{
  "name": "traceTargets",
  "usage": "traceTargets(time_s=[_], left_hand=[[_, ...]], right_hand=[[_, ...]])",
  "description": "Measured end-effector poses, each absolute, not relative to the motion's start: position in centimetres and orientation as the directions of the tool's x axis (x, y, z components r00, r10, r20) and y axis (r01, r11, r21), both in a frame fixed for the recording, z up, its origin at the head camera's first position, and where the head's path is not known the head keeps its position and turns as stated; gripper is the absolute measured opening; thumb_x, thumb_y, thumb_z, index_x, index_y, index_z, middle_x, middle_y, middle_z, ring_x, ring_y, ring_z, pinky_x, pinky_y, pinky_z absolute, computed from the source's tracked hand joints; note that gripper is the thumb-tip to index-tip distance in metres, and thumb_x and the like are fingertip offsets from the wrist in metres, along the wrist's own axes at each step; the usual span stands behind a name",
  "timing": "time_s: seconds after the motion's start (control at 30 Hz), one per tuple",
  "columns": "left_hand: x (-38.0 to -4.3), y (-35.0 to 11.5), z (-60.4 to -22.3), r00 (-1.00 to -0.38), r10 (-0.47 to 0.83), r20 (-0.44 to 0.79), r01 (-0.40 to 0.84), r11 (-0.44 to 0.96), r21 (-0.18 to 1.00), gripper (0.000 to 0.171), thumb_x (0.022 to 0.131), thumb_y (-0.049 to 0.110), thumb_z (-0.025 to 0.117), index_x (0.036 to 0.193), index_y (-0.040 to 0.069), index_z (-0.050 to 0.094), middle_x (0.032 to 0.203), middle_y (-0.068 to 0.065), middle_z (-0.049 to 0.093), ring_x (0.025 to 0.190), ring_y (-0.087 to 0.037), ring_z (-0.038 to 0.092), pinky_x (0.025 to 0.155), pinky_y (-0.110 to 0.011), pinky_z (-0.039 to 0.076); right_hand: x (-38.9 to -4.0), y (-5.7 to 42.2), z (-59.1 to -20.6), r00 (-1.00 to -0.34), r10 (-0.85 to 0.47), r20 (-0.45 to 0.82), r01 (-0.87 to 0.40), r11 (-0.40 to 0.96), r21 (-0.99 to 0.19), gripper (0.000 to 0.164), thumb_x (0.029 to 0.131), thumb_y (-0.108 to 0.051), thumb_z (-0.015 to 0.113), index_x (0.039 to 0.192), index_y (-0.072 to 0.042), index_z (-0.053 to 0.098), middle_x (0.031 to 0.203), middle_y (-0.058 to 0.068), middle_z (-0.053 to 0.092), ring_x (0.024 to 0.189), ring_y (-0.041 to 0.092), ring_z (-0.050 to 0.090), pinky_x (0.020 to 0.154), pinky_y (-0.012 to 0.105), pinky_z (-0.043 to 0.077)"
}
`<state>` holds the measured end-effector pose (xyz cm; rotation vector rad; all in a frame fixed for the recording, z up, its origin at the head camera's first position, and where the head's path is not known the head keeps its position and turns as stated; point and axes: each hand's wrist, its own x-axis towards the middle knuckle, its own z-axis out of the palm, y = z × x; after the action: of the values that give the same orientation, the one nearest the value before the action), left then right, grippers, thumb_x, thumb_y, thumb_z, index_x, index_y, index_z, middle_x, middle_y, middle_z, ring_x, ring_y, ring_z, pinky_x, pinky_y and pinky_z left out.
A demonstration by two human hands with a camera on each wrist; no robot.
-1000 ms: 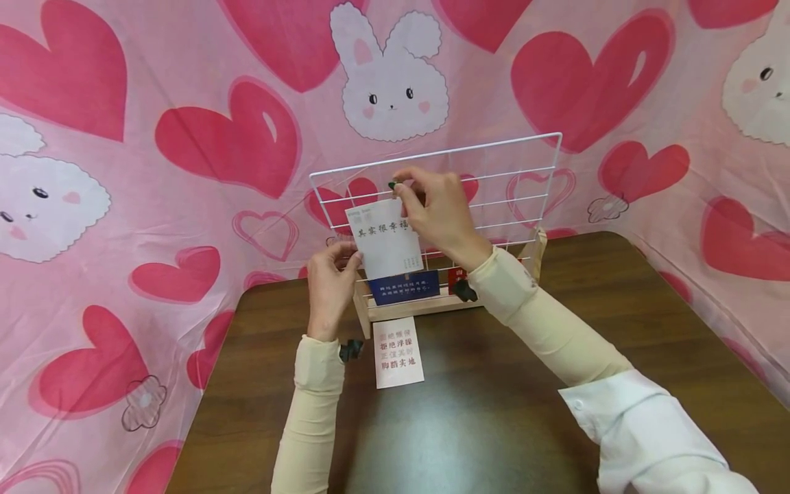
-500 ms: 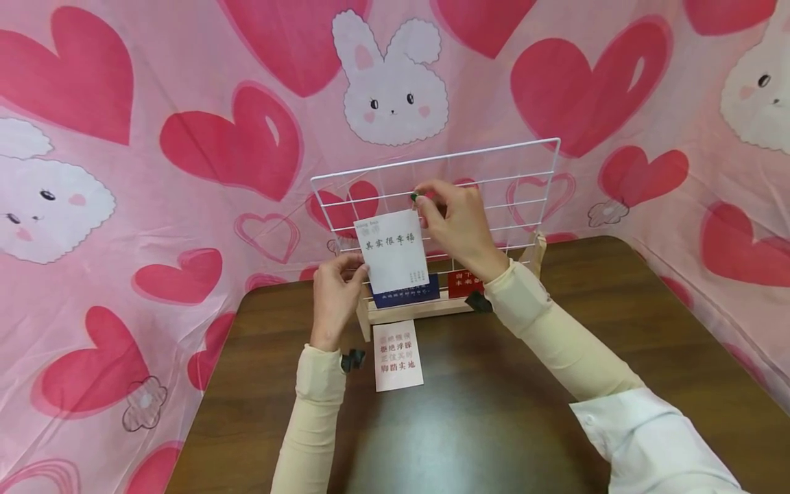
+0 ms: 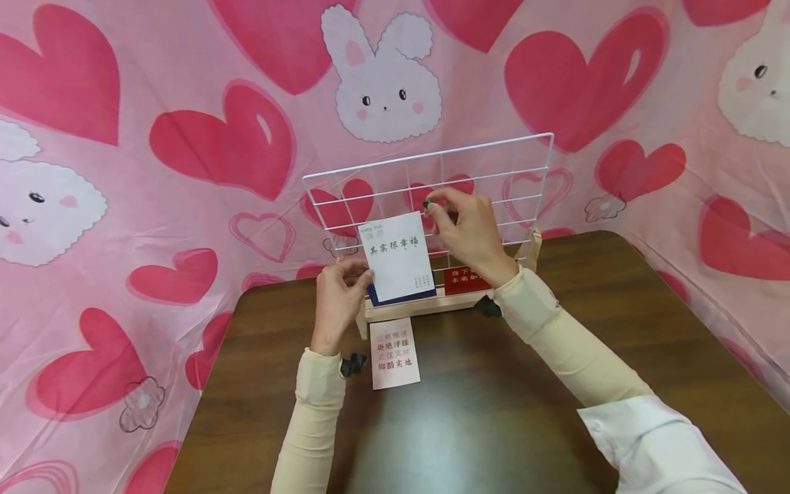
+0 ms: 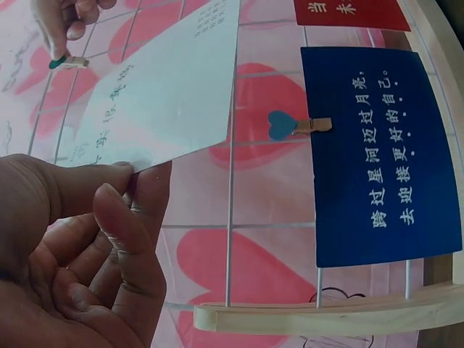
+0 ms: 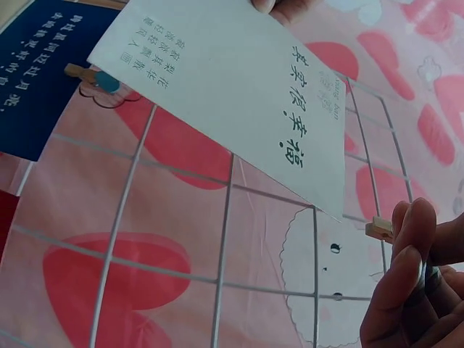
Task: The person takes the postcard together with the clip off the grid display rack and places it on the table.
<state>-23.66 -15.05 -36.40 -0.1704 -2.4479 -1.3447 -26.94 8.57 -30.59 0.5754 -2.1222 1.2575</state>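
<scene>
While the left hand [image 3: 338, 295] pinches a white card [image 3: 401, 257] by its left edge between thumb and fingers, the right hand [image 3: 470, 230] holds a small wooden clip [image 5: 380, 229] with a green end in its fingertips, just off the card's upper right corner and apart from it. The white card, printed with a line of dark characters and a smaller block of text at its lower right, is held tilted on the near side of a white wire grid [image 3: 426, 156], toward the grid's left half; whether it touches the wires cannot be told. In the head view it covers most of a blue card [image 4: 380, 159], which hangs low on the grid by a clip with a blue heart [image 4: 283, 126]. To the right of that, a red card [image 3: 465, 280] is partly hidden by the right arm. Wooden feet and a wooden bar [image 3: 426, 307] support the grid on a dark brown bench [image 3: 494, 412]. Nearer, below the grid's left half, a pale card with red characters [image 3: 395, 357] lies flat. Beyond hangs a pink cloth [image 3: 185, 62] with hearts and rabbits.
</scene>
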Motion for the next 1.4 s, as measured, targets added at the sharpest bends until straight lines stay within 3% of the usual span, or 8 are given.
traceTargets(time_s=[0.33,0.43,0.57,0.7,1.07,1.4], left_hand=[[-23.0,-14.9,-37.1,-0.952,-0.012,0.305,0.257,0.507,0.823,0.016,0.094,0.004,0.073,0.108,-0.002,0.078,0.102,-0.021,0.079,0.085,-0.032,0.078,0.076,-0.036,0.065],[-22.9,-14.8,-37.4,-0.953,0.007,0.303,0.266,0.501,0.824,0.015,0.093,0.003,0.073,0.106,-0.003,0.078,0.100,-0.021,0.079,0.084,-0.032,0.078,0.075,-0.030,0.064],[-22.8,-14.6,-37.7,-0.956,0.031,0.291,0.270,0.484,0.832,0.014,0.093,0.002,0.072,0.105,-0.004,0.078,0.096,-0.021,0.079,0.083,-0.035,0.077,0.069,-0.019,0.058],[-22.6,-14.4,-38.1,-0.961,0.053,0.272,0.264,0.476,0.839,0.014,0.093,0.002,0.073,0.105,-0.004,0.078,0.096,-0.020,0.078,0.082,-0.033,0.076,0.067,-0.015,0.055],[-22.4,-13.9,-39.4,-0.968,0.089,0.235,0.249,0.467,0.848,0.014,0.093,0.002,0.073,0.105,-0.003,0.078,0.091,-0.019,0.079,0.077,-0.026,0.075,0.067,-0.018,0.055],[-22.5,-13.5,-39.9,-0.969,0.113,0.219,0.246,0.475,0.845,0.013,0.092,0.002,0.074,0.103,-0.002,0.078,0.092,-0.018,0.079,0.074,-0.018,0.072,0.067,-0.023,0.058]], right_hand=[[-26.6,9.3,-31.6,-0.750,-0.047,0.660,-0.600,0.469,-0.648,0.016,0.100,-0.006,0.064,0.108,0.000,0.076,0.070,0.013,0.075,0.054,0.020,0.064,0.045,0.015,0.038],[-26.5,9.6,-32.0,-0.757,-0.042,0.653,-0.591,0.471,-0.655,0.016,0.099,-0.006,0.064,0.108,0.000,0.076,0.073,0.014,0.077,0.056,0.020,0.065,0.047,0.016,0.039],[-26.4,10.1,-32.6,-0.756,-0.039,0.653,-0.581,0.497,-0.644,0.016,0.099,-0.006,0.064,0.107,0.000,0.077,0.068,0.011,0.073,0.053,0.015,0.058,0.049,0.017,0.038],[-26.5,10.7,-33.2,-0.754,-0.042,0.656,-0.583,0.505,-0.637,0.017,0.098,-0.004,0.064,0.107,0.000,0.077,0.063,0.008,0.069,0.049,0.009,0.052,0.049,0.016,0.037],[-26.2,12.1,-34.7,-0.775,-0.050,0.631,-0.560,0.517,-0.647,0.016,0.098,-0.004,0.064,0.108,-0.002,0.077,0.062,0.009,0.069,0.046,0.005,0.047,0.046,0.020,0.032],[-26.3,13.1,-36.1,-0.787,-0.039,0.616,-0.538,0.533,-0.653,0.015,0.099,-0.005,0.064,0.107,0.000,0.077,0.065,0.014,0.072,0.048,0.001,0.050,0.045,0.016,0.034]])
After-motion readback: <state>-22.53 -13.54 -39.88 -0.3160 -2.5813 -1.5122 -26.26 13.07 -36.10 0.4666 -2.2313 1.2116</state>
